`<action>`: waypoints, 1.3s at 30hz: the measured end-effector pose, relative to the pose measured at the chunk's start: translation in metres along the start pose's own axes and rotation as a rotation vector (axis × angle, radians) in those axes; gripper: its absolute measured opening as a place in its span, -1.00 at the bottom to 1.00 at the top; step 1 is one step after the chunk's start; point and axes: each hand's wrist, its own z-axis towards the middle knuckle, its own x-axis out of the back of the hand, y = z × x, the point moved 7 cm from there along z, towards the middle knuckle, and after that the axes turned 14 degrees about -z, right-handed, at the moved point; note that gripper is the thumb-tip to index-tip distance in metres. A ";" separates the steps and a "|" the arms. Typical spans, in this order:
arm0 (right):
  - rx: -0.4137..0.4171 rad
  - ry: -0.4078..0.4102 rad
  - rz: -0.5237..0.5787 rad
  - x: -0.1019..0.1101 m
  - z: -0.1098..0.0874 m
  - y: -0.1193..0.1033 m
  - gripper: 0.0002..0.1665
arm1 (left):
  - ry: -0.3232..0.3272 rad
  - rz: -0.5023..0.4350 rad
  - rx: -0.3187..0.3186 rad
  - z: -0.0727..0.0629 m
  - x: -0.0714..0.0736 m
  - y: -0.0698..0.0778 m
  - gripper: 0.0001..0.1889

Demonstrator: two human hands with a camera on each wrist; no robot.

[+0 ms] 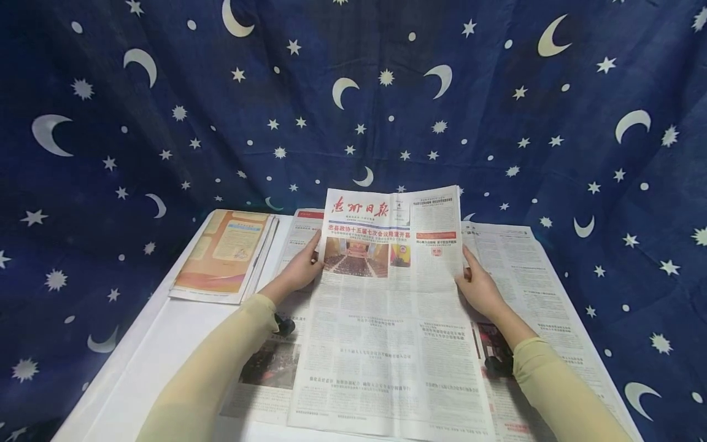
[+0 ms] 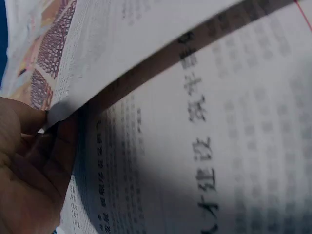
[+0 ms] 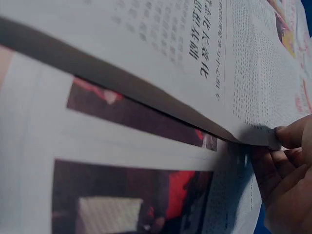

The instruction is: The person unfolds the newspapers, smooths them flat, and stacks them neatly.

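Pinching opposite side edges of the newspaper, the fingers of the left hand and right hand hold it over spread sheets, midway between the desk's side edges. I'd fear tearing if they pull unevenly, or creasing if one grip slackens.

1. Head: high, facing forward and down; widest, takes in counter and starry cloth.
2. Left wrist: close-up, tilted, looking across held newspaper toward left fingers.
3. Right wrist: equally close, angled toward right fingers.
4. Head and each wrist view share held newspaper and that side's fingers.
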 end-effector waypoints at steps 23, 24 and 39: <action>-0.085 -0.103 -0.041 0.001 0.002 0.007 -0.08 | 0.050 0.314 0.116 0.001 -0.020 0.008 -0.23; -0.091 -0.108 -0.043 0.001 0.001 0.007 -0.08 | 0.052 0.331 0.121 0.001 -0.020 0.009 -0.21; -0.221 -0.245 0.331 0.005 -0.024 0.034 -0.08 | -0.325 0.544 -0.201 -0.027 -0.078 0.073 -0.09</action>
